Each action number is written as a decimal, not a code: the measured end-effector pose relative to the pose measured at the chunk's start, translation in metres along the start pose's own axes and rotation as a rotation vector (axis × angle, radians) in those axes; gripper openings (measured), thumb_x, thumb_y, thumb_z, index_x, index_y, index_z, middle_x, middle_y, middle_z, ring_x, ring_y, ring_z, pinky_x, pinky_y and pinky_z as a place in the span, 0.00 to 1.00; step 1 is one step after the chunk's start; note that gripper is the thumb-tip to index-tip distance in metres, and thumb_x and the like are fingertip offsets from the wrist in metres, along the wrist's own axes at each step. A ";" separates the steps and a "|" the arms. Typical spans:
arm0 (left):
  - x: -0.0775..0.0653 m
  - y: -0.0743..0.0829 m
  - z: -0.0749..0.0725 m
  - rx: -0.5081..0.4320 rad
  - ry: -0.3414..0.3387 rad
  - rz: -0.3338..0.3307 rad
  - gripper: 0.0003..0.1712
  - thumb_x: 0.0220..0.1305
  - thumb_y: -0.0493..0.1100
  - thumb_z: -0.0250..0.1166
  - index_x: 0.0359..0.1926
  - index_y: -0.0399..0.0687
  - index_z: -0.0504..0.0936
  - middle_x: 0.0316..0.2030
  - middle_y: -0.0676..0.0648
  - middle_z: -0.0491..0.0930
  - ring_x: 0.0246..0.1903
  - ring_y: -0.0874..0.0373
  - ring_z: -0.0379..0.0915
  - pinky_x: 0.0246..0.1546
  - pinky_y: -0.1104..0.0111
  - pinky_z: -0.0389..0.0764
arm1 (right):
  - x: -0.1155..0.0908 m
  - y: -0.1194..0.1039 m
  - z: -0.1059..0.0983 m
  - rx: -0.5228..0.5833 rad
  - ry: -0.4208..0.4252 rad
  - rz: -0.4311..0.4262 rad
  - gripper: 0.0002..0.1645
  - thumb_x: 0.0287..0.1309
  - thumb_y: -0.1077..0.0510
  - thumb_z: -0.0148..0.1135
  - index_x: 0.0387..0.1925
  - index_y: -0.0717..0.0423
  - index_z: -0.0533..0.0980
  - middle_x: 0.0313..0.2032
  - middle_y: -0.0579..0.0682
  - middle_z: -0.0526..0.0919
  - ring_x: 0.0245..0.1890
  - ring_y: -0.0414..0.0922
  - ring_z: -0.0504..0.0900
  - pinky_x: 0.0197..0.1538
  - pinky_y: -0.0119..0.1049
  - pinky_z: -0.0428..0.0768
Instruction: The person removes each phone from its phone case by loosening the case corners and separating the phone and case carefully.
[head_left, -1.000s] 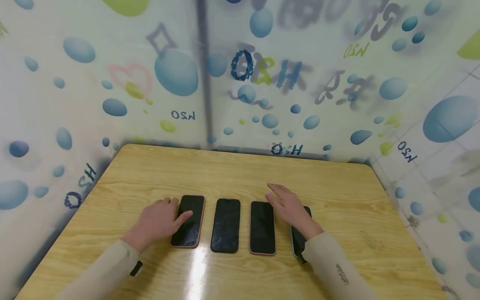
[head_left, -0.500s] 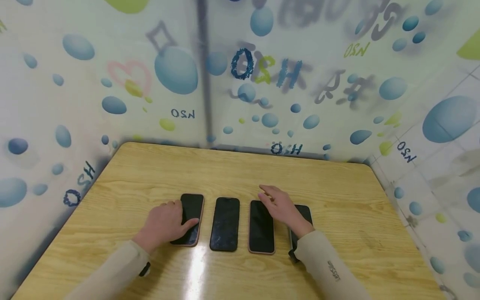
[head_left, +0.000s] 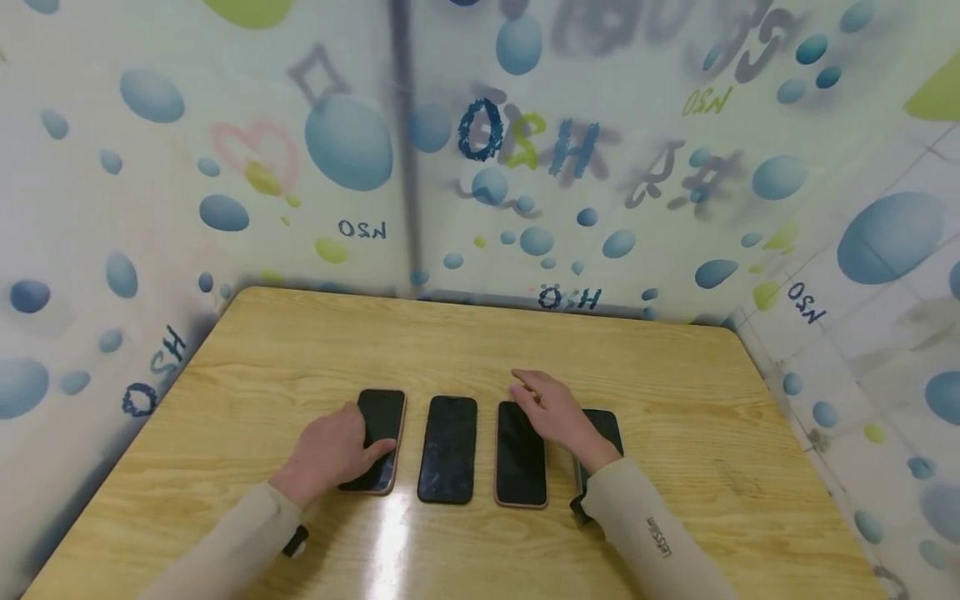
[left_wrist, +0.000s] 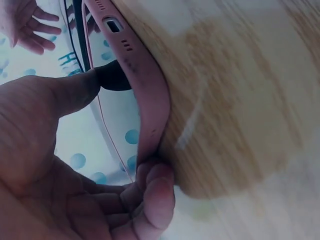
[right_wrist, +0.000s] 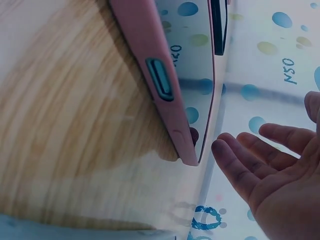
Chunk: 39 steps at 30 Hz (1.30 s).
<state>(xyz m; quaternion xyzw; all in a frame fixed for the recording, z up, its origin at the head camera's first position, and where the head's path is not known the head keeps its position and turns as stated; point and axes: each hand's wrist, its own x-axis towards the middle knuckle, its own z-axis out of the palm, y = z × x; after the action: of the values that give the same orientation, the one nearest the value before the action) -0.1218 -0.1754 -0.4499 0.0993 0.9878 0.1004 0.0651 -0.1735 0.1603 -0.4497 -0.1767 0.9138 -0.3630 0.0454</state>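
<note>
Side by side lie several smartphones, dark screens up. My left hand (head_left: pixel 324 458) grips the leftmost phone (head_left: pixel 382 417) across its width, fingers along its left edge and thumb reaching over the screen. In the left wrist view, this phone's pink case (left_wrist: pixel 152 100) shows its charging port, and the curled fingertips meet the case's side. My right hand (head_left: pixel 557 417) hovers with loosely extended fingers over the upper right of a pink-edged phone (head_left: pixel 521 467), holding nothing. Between the hands lies a black phone (head_left: pixel 447 450). The rightmost phone (head_left: pixel 604 429) is partly hidden under the right wrist.
The light wooden table (head_left: pixel 337 342) has rounded far corners. Behind it rises a pale wall (head_left: pixel 480 242) with blue and green drops and lettering. A strip of glare lies near the table's front, below the phones.
My left hand has moved right, its thumb going further across the leftmost phone to grip it. My right hand has shifted slightly left over the pink-edged phone. The phones have stayed in place.
</note>
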 end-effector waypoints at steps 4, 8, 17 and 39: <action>0.002 -0.002 0.000 -0.092 -0.070 -0.087 0.52 0.66 0.64 0.69 0.57 0.13 0.69 0.30 0.35 0.80 0.22 0.52 0.77 0.24 0.59 0.80 | 0.000 -0.001 0.000 0.018 0.000 0.004 0.29 0.81 0.51 0.49 0.72 0.64 0.68 0.70 0.64 0.72 0.61 0.60 0.79 0.61 0.57 0.80; 0.005 -0.005 0.000 -0.161 -0.103 -0.144 0.54 0.63 0.67 0.70 0.58 0.15 0.68 0.28 0.38 0.79 0.24 0.52 0.77 0.26 0.58 0.80 | 0.000 -0.002 0.000 0.031 0.006 0.006 0.29 0.81 0.51 0.50 0.72 0.64 0.68 0.70 0.64 0.72 0.61 0.60 0.79 0.62 0.57 0.79; 0.006 -0.007 -0.002 -0.362 -0.032 -0.143 0.31 0.68 0.55 0.69 0.47 0.27 0.76 0.33 0.39 0.82 0.30 0.50 0.78 0.31 0.58 0.80 | 0.001 -0.006 0.002 0.067 0.009 0.001 0.29 0.81 0.51 0.50 0.72 0.65 0.68 0.69 0.64 0.72 0.62 0.60 0.79 0.63 0.57 0.79; 0.016 0.022 -0.019 -0.567 0.063 0.010 0.11 0.76 0.39 0.61 0.34 0.41 0.73 0.25 0.47 0.69 0.23 0.55 0.64 0.24 0.65 0.65 | 0.003 -0.014 0.019 0.137 0.010 0.012 0.29 0.80 0.49 0.51 0.69 0.65 0.72 0.66 0.62 0.77 0.64 0.58 0.78 0.64 0.56 0.78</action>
<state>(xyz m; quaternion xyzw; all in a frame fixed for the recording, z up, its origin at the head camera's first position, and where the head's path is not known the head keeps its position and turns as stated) -0.1362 -0.1540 -0.4289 0.0790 0.9212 0.3763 0.0591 -0.1678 0.1375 -0.4539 -0.1657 0.8880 -0.4254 0.0551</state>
